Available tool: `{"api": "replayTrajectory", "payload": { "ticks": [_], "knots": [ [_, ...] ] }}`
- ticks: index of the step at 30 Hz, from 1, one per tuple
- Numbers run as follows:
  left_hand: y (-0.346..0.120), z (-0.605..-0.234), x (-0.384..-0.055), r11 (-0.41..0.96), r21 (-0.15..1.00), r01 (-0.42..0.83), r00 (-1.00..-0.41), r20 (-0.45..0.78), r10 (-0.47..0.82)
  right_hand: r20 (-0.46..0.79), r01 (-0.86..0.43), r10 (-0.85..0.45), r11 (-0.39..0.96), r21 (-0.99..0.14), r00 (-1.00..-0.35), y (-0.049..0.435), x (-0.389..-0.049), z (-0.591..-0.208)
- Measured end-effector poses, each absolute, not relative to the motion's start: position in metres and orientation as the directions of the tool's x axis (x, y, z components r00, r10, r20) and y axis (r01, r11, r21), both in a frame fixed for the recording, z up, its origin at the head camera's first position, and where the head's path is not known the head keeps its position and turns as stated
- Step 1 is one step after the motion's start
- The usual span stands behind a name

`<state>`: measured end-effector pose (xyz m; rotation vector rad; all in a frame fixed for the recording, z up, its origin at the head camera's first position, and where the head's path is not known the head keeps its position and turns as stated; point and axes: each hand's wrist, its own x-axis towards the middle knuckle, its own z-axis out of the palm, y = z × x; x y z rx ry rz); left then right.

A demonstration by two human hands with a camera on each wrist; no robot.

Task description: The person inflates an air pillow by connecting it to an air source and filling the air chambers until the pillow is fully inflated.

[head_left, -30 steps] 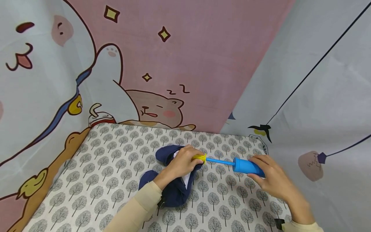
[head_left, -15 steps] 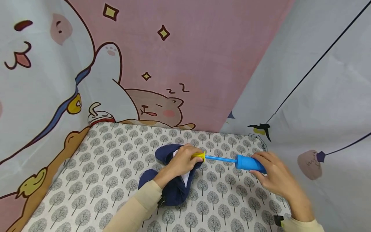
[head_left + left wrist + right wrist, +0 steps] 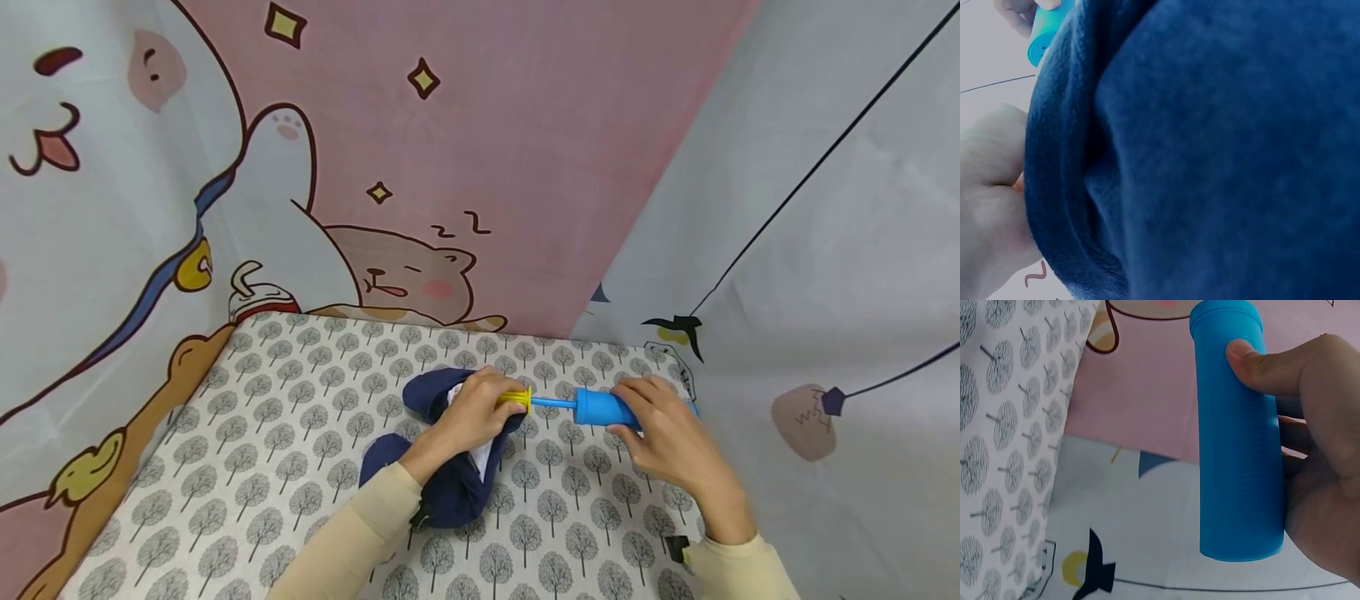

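Observation:
A hand pump lies lengthwise between my two hands. Its blue barrel is in my right hand, with the thumb along the near side and the fingers round the far side; the right wrist view shows the barrel close up. A short stretch of thin blue rod joins the barrel to the yellow end, which my left hand grips. Under that hand lies a navy plush U-shaped neck pillow with white lining showing. Its fabric fills most of the left wrist view; where the yellow end meets it is hidden.
A cloth with a grey tree print covers the table. Printed curtains with cartoon animals hang behind it and on both sides. A small black item sits by my right cuff.
My right hand first drifts slightly right, then moves left with the blue barrel, so less rod shows between barrel and yellow end. The left hand and the neck pillow stay in place.

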<state>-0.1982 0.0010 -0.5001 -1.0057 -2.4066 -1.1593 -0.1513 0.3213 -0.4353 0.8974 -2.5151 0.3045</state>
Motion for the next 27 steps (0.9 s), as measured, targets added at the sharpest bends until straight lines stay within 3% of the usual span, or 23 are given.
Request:
{"api": "replayTrajectory", "payload": {
  "ticks": [14, 27],
  "knots": [
    [0.006, -0.489, -0.192, 0.483, 0.584, 0.653, -0.756, 0.462, 0.463, 0.470, -0.655, -0.557, 0.754, -0.060, -0.684, 0.284, -0.160, -0.445],
    [0.006, -0.500, -0.197, 0.460, 0.552, 0.695, -0.718, 0.500, 0.484, 0.447, -0.643, -0.551, 0.762, -0.074, -0.705, 0.288, -0.158, -0.447]
  ]
}}
